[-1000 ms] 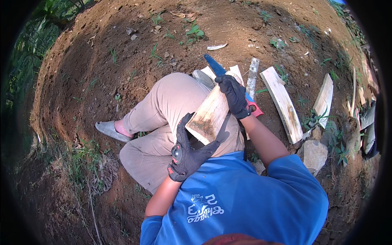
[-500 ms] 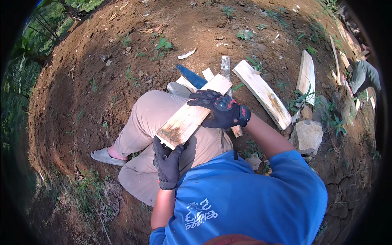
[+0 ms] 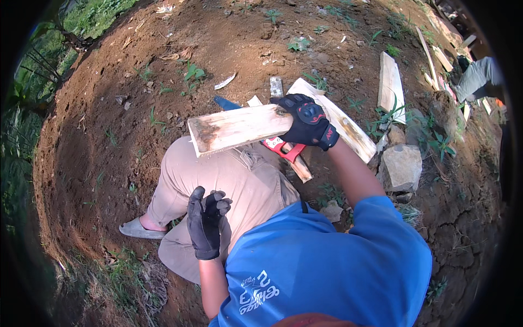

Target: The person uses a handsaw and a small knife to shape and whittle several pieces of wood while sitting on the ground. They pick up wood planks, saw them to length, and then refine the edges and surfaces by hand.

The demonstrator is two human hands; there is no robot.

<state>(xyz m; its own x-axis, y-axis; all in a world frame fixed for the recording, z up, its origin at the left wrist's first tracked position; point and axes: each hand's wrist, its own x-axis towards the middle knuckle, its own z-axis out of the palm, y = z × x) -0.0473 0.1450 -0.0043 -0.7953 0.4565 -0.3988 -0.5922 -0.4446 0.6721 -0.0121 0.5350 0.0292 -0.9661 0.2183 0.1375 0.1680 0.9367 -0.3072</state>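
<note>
Gloved in black, my right hand (image 3: 304,121) grips one end of a short pale wooden board (image 3: 239,128), which is held up over my bent knee. The board's free end, stained brown, points to the left. My left hand (image 3: 208,220), also in a black glove, hangs above my lap with its fingers apart and curled a little, touching nothing. Under and beyond the board lies a handsaw with a red handle (image 3: 283,149) and a blue blade (image 3: 226,103); the board and my right hand hide part of it.
A longer board (image 3: 348,128) lies just right of my right hand. Farther right are a split wood piece (image 3: 390,87) and a large stone (image 3: 402,166). A narrow stick (image 3: 300,169) lies under the saw. At the far right edge, another person's grey-clad leg (image 3: 476,79) shows.
My left hand has let go of the board and drawn back. My right hand has shifted to the board's other end and swung it nearly level, uncovering the saw's red handle.
</note>
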